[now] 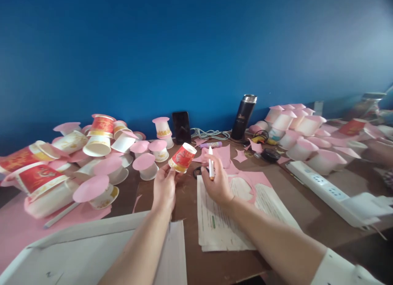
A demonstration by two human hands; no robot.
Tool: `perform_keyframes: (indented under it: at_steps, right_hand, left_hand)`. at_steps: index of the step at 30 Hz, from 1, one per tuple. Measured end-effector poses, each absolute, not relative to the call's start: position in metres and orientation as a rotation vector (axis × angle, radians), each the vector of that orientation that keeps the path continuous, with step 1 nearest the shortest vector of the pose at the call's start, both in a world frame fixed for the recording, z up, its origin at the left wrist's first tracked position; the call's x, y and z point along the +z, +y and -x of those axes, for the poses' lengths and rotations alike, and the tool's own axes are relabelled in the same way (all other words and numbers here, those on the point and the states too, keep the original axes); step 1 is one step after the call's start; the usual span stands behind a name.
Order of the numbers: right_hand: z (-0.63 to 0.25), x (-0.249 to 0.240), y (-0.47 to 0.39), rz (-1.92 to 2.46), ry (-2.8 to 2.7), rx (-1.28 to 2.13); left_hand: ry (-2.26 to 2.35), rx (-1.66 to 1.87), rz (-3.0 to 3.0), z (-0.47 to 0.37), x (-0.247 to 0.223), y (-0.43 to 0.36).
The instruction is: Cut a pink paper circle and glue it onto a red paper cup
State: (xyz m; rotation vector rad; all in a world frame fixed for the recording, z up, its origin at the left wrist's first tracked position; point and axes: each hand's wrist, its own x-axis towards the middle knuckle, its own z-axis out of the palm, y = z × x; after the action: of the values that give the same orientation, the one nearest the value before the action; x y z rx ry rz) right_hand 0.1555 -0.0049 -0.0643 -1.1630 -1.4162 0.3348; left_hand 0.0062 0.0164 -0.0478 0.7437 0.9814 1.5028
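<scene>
My left hand is closed around the lower part of a red paper cup with a gold-and-white rim. The cup tilts to the right, its plain white base facing up. Just to the right, my right hand grips a white marker-like stick with an orange lower end; its exact kind is unclear. The stick stands nearly upright, apart from the cup. Under my right wrist lie printed sheets and pink paper with round cut-outs. Scissors are partly hidden beside the right hand.
Paper cups with pink discs crowd the left. Cups with pink squares are stacked right, near a white power strip. A black flask, a phone and a purple tube stand or lie behind. Another person's blurred hand shows at right.
</scene>
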Motion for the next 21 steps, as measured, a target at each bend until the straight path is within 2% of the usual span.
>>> perform_keyframes:
  at_steps: [10,21]
  right_hand:
    - [-0.15,-0.077,-0.002,1.24,-1.412,0.322]
    - [-0.158,-0.076,-0.01,1.28,-1.529,0.29]
  left_hand:
    - [1.133,1.472,-0.604,-0.002,-0.065,0.034]
    - [1.459,1.431,-1.036,0.013,-0.063,0.034]
